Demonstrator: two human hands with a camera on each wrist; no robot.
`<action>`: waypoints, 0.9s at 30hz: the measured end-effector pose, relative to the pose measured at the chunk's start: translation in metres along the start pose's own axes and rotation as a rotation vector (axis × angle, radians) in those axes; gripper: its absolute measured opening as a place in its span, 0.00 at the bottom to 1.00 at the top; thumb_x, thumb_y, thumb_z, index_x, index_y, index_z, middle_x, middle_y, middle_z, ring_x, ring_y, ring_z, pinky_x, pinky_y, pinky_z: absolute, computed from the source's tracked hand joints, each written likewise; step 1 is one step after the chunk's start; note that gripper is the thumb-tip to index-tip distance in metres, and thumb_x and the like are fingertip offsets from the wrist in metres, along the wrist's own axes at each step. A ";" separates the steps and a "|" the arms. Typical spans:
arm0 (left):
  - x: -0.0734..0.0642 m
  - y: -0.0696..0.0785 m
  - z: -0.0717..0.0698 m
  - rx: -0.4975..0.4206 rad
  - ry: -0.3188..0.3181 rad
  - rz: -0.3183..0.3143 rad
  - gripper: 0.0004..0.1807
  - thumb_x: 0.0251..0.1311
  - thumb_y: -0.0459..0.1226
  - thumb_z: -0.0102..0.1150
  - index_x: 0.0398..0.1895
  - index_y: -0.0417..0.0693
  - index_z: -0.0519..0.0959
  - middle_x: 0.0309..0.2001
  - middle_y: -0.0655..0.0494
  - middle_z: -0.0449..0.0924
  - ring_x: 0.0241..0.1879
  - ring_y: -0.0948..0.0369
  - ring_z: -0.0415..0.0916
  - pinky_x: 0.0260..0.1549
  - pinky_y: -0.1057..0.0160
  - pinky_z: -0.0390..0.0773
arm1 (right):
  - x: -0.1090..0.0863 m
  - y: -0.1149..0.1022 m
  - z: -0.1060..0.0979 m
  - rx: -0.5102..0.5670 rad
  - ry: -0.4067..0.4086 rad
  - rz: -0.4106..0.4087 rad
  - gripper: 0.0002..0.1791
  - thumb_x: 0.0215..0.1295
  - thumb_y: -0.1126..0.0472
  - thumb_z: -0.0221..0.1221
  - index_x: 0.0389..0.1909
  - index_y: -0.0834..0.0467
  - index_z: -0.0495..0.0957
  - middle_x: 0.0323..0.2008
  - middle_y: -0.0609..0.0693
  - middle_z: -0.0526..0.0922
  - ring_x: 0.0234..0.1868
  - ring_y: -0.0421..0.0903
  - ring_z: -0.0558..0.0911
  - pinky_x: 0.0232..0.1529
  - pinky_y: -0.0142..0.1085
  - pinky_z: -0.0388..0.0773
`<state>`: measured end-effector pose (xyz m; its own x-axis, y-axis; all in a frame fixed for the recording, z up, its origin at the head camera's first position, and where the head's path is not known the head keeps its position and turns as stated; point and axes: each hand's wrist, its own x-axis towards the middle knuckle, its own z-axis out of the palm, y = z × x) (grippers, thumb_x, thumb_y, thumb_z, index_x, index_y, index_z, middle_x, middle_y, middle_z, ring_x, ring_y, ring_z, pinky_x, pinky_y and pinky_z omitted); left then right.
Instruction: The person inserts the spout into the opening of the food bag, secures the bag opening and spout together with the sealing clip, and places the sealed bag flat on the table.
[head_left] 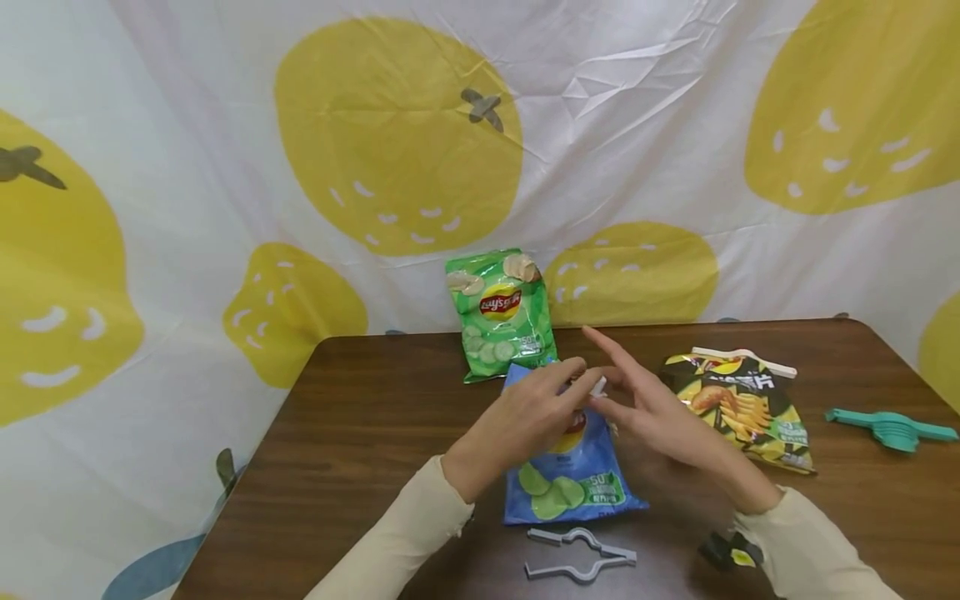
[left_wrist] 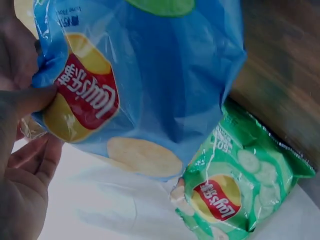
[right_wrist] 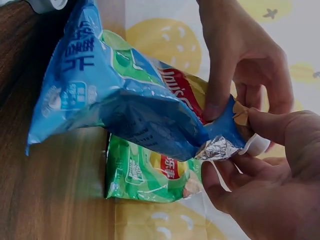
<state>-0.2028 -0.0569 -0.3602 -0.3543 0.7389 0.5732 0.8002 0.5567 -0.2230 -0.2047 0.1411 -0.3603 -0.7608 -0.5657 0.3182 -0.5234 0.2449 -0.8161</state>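
A blue Lay's chip bag (head_left: 558, 475) stands between my hands, its top folded over and a bit of silvery lining (right_wrist: 218, 148) showing. My left hand (head_left: 525, 417) pinches the folded top, thumb on the bag's front in the left wrist view. From the other side my right hand (head_left: 663, 417) grips the same top end, thumb pressed near the fold and index finger stretched out in the head view. A small white piece (right_wrist: 256, 145), perhaps part of a clip, shows at the fold by the right thumb. In front of the bag lies a grey bag clip (head_left: 581, 554), its arms spread.
Behind, a green Lay's bag (head_left: 506, 325) leans on the lemon-print cloth (head_left: 405, 125). To the right lie a black chip bag (head_left: 738, 408) with a white clip (head_left: 750, 361) along its top, and a teal long-handled tool (head_left: 896, 429). A small black object (head_left: 723, 550) sits near the right sleeve.
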 end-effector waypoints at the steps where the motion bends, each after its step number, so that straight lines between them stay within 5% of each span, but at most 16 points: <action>1: 0.000 0.000 0.000 -0.003 -0.004 0.011 0.29 0.52 0.37 0.59 0.60 0.48 0.64 0.46 0.55 0.68 0.34 0.63 0.68 0.36 0.69 0.72 | 0.000 0.000 -0.001 0.006 -0.005 0.006 0.41 0.63 0.61 0.53 0.69 0.39 0.40 0.57 0.42 0.69 0.54 0.41 0.72 0.51 0.39 0.70; 6: 0.000 0.000 0.002 0.027 -0.008 0.062 0.30 0.55 0.35 0.54 0.63 0.46 0.61 0.51 0.56 0.66 0.36 0.62 0.68 0.37 0.70 0.71 | 0.000 0.001 -0.003 -0.030 -0.021 0.011 0.40 0.63 0.58 0.53 0.69 0.40 0.40 0.67 0.38 0.51 0.61 0.41 0.65 0.55 0.45 0.65; 12: -0.002 0.000 0.004 0.074 0.013 0.077 0.27 0.57 0.35 0.50 0.61 0.43 0.62 0.51 0.56 0.66 0.39 0.62 0.68 0.39 0.71 0.71 | 0.000 -0.010 -0.002 -0.108 -0.018 0.014 0.37 0.63 0.57 0.53 0.68 0.41 0.44 0.55 0.44 0.69 0.53 0.42 0.72 0.49 0.42 0.71; 18: -0.004 -0.002 0.004 0.045 0.025 0.074 0.27 0.55 0.37 0.54 0.60 0.41 0.64 0.52 0.53 0.67 0.43 0.62 0.69 0.42 0.70 0.72 | -0.003 -0.029 0.003 -0.331 0.117 0.004 0.35 0.60 0.53 0.57 0.66 0.43 0.51 0.41 0.42 0.78 0.43 0.39 0.78 0.43 0.40 0.74; 24: -0.010 -0.005 0.004 0.054 0.053 0.034 0.25 0.54 0.37 0.55 0.57 0.42 0.67 0.52 0.51 0.69 0.48 0.61 0.69 0.46 0.69 0.72 | -0.028 -0.025 0.011 -0.640 0.298 -0.179 0.22 0.55 0.56 0.61 0.50 0.54 0.68 0.41 0.43 0.73 0.44 0.39 0.71 0.43 0.33 0.68; 27: -0.013 -0.008 0.003 0.049 0.059 0.002 0.26 0.53 0.37 0.56 0.58 0.41 0.66 0.53 0.50 0.68 0.50 0.61 0.69 0.49 0.69 0.70 | -0.048 -0.031 0.020 -0.637 0.202 -0.349 0.14 0.51 0.62 0.63 0.39 0.51 0.73 0.36 0.39 0.74 0.37 0.34 0.71 0.38 0.24 0.67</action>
<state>-0.2057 -0.0697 -0.3681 -0.3223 0.7175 0.6175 0.7758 0.5740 -0.2621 -0.1445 0.1452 -0.3603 -0.5338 -0.5534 0.6394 -0.8209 0.5207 -0.2346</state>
